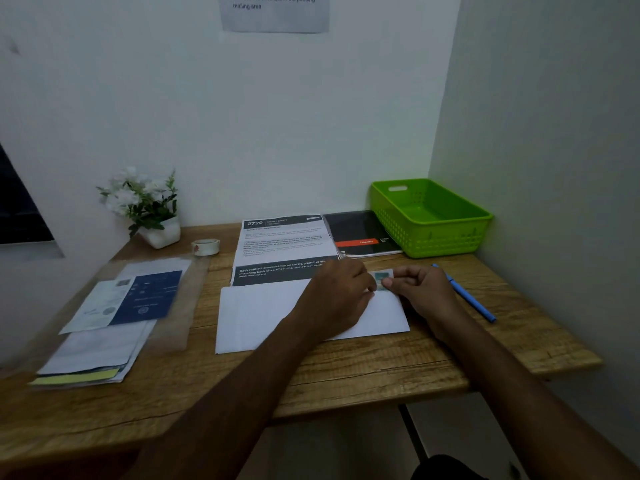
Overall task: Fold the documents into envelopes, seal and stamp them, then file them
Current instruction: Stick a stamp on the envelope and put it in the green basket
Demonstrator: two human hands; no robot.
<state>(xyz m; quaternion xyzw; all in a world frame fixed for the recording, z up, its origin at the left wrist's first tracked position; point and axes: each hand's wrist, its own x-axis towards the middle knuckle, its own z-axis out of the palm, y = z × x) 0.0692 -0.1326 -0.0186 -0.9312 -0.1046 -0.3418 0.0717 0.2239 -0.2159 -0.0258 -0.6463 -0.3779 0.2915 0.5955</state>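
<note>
The person sits close at the wooden table (346, 368) with a white envelope (263, 317) lying flat and face up in the middle of it, long side toward them, which puts its far right corner within easy reach of both hands. The left hand (337, 299) lies across the right half of the envelope, I would guess to pin it so it does not slide while the corner is worked on. The back of that hand hides its fingers where they meet the stamp, so I cannot tell whether they pinch it or only steady it. The right hand (422, 292) has its thumb and curled fingers (403, 276) pinched on a small postage stamp (381, 277), held just over that far right corner, where a stamp belongs. It looks like the stamping step, with filing yet to come. A blue pen (467, 296) lies just right of the right hand. The green basket (433, 242) stands in the far right corner against the wall (a likely home for finished envelopes, though that is my guess). A printed sheet (284, 244) lies just beyond the envelope, with a black notebook (360, 233) to its right and a tape roll (205, 246) to its left. A stack of papers (114, 323) waits at the near left.
</note>
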